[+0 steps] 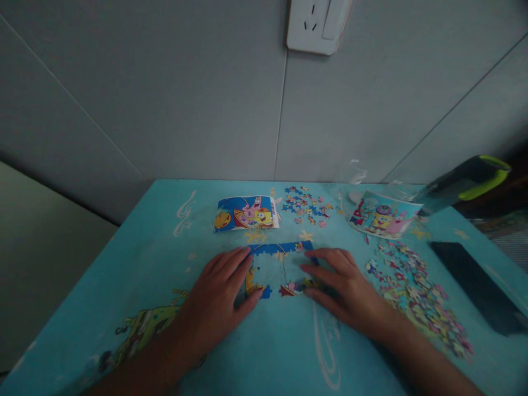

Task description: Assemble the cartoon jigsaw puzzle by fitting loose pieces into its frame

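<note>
A partly joined jigsaw frame [277,248] with a blue border lies at the middle of a light blue cartoon-printed table [264,352]. My left hand [218,297] lies flat on the table with fingers stretched out, its fingertips touching the puzzle's left edge. My right hand [338,283] lies flat at the puzzle's right edge, fingers stretched over the pieces along the bottom right. Neither hand grips anything.
A cartoon picture card [245,213] lies behind the puzzle, loose pieces [307,204] beside it. A second picture card [383,220] sits at the back right. A big heap of pieces [416,294] is right of my hand. A dark phone [474,286] and a green-rimmed container [466,181] lie far right.
</note>
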Demonstrator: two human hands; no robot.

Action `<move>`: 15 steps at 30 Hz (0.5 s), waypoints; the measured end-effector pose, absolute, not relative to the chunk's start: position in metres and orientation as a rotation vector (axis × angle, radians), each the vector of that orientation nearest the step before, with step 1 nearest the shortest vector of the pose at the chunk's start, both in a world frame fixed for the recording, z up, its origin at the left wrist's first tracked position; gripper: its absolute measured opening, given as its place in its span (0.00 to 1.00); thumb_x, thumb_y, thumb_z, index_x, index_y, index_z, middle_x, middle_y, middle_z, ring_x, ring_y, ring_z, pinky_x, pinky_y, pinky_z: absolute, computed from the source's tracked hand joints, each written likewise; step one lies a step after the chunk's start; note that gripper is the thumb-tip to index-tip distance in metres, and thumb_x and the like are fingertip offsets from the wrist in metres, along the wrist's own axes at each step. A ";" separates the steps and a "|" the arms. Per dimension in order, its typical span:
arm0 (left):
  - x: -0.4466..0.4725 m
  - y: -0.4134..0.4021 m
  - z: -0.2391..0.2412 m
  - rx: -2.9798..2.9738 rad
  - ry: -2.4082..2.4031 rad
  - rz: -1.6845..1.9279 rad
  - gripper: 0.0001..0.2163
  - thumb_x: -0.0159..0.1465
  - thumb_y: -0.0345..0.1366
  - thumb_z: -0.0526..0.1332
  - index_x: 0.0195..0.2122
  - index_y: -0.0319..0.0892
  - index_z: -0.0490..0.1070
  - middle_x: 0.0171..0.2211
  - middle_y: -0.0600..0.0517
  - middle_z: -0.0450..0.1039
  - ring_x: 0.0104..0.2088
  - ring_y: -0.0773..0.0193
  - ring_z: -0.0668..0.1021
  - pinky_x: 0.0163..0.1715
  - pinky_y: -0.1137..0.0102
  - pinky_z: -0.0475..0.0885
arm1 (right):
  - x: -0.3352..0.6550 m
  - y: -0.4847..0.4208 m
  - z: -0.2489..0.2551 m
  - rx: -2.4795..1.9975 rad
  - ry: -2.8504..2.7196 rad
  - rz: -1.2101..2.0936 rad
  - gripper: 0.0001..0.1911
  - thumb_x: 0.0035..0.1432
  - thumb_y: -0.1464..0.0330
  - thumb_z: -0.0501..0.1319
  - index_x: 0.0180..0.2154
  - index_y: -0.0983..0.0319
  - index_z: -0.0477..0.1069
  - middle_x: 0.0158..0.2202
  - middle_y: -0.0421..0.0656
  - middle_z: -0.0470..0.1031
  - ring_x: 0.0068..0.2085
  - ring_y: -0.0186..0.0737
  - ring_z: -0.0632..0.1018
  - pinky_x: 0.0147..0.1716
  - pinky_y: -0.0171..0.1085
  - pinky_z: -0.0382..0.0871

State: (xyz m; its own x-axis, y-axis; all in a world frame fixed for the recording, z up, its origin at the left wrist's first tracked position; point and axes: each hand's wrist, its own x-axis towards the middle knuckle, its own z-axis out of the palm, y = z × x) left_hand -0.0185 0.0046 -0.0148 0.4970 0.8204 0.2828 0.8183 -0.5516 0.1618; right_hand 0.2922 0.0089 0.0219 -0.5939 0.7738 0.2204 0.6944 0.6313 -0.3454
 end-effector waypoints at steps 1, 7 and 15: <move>-0.019 0.004 -0.016 2.721 1.487 0.520 0.28 0.69 0.50 0.60 0.64 0.37 0.65 0.65 0.40 0.66 0.63 0.47 0.70 0.63 0.49 0.68 | 0.287 0.006 0.022 -1.110 -2.518 0.370 0.18 0.68 0.60 0.62 0.58 0.53 0.73 0.60 0.48 0.71 0.60 0.51 0.72 0.59 0.54 0.66; -0.021 0.002 -0.021 2.758 1.491 0.526 0.28 0.69 0.49 0.61 0.65 0.39 0.64 0.66 0.42 0.65 0.63 0.47 0.70 0.62 0.50 0.69 | 0.268 -0.001 0.018 -0.966 -2.575 0.496 0.18 0.68 0.61 0.62 0.57 0.54 0.74 0.56 0.46 0.74 0.58 0.49 0.74 0.60 0.53 0.64; -0.027 0.004 -0.028 2.882 1.430 0.618 0.33 0.65 0.49 0.64 0.67 0.38 0.61 0.65 0.42 0.66 0.60 0.47 0.73 0.57 0.55 0.73 | 0.269 0.000 0.017 -1.007 -2.598 0.445 0.17 0.69 0.62 0.61 0.57 0.55 0.74 0.55 0.45 0.77 0.56 0.47 0.76 0.58 0.49 0.69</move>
